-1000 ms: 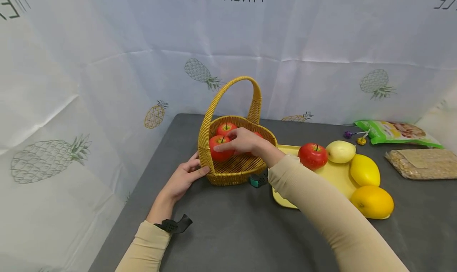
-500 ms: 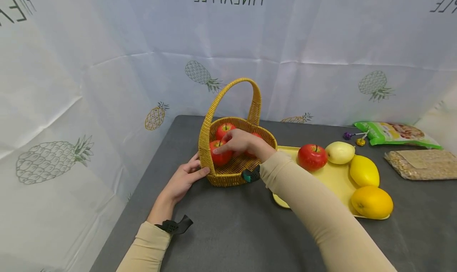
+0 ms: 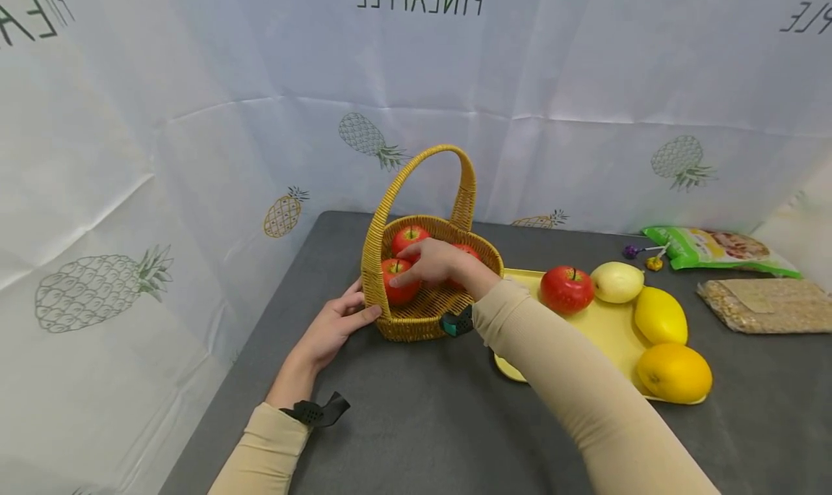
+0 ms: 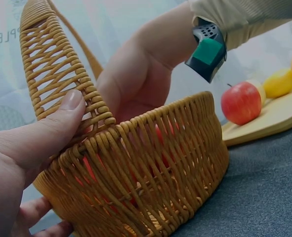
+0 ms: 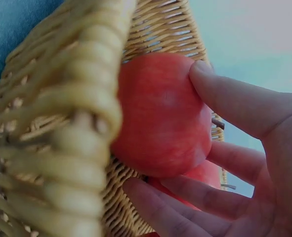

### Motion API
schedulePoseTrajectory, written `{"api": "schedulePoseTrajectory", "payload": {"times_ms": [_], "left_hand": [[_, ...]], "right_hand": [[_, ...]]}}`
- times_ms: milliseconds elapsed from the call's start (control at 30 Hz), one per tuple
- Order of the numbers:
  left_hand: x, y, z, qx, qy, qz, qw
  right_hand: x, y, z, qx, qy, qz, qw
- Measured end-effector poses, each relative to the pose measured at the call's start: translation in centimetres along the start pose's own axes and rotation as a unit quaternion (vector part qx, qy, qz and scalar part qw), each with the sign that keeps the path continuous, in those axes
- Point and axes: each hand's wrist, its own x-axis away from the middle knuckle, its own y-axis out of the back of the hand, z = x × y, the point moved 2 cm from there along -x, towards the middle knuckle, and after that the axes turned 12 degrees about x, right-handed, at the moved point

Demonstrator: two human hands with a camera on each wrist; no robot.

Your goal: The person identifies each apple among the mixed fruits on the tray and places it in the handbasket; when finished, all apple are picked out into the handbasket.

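A yellow wicker basket (image 3: 416, 329) with a tall arched handle stands on the dark table. My left hand (image 3: 328, 329) holds its left end; in the left wrist view the thumb lies on the handle's base (image 4: 62, 74) and the fingers touch the outer wall lower down. Inside the basket, my right hand (image 3: 429, 260) has its thumb and fingers around a red apple (image 5: 160, 113) at the left end. The thumb touches its upper side near the stem, with fingers spread along its underside. Two more apples share the basket, one behind (image 3: 408, 238) and one to the right (image 3: 466, 251), partly covered by the hand.
To the right, a pale yellow tray (image 3: 604, 329) carries another red apple (image 3: 567, 290), a pale lemon-like fruit (image 3: 617, 282), a yellow fruit (image 3: 661, 316) and an orange-yellow fruit (image 3: 674, 373). Beyond lie lollipops (image 3: 653, 263), a green packet (image 3: 721, 251) and a clear bag of grains (image 3: 767, 305).
My right hand and the apple have shifted slightly lower in the head view, the index finger reaching farther over the apple. My left hand keeps its place on the basket.
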Motion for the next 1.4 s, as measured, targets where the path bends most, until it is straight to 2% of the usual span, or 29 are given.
{"api": "schedulePoseTrajectory", "payload": {"times_ms": [333,600,767,933,1133,1400], "left_hand": [[0.3,0.2,-0.1,-0.003,0.002,-0.004,1.0],[0.1,0.2,0.1,-0.003,0.008,-0.003,1.0],[-0.1,0.1,0.0,-0.005,0.01,-0.003,0.9999],[-0.1,0.1,0.1,-0.006,0.009,-0.003,0.9999],[-0.1,-0.1,0.0,-0.003,0.004,-0.001,1.0],[-0.1,0.1,0.0,-0.004,-0.001,-0.002,1.0]], "right_hand": [[0.5,-0.3,0.1,-0.038,0.017,-0.001,0.999],[0.9,-0.2,0.0,-0.026,0.031,-0.009,0.999],[1.0,-0.1,0.1,-0.062,0.038,-0.008,0.997],[1.0,-0.2,0.0,-0.088,0.028,-0.005,0.996],[1.0,-0.3,-0.7,-0.081,0.006,-0.001,0.997],[2.0,-0.3,-2.1,-0.09,0.012,-0.002,0.996]]}}
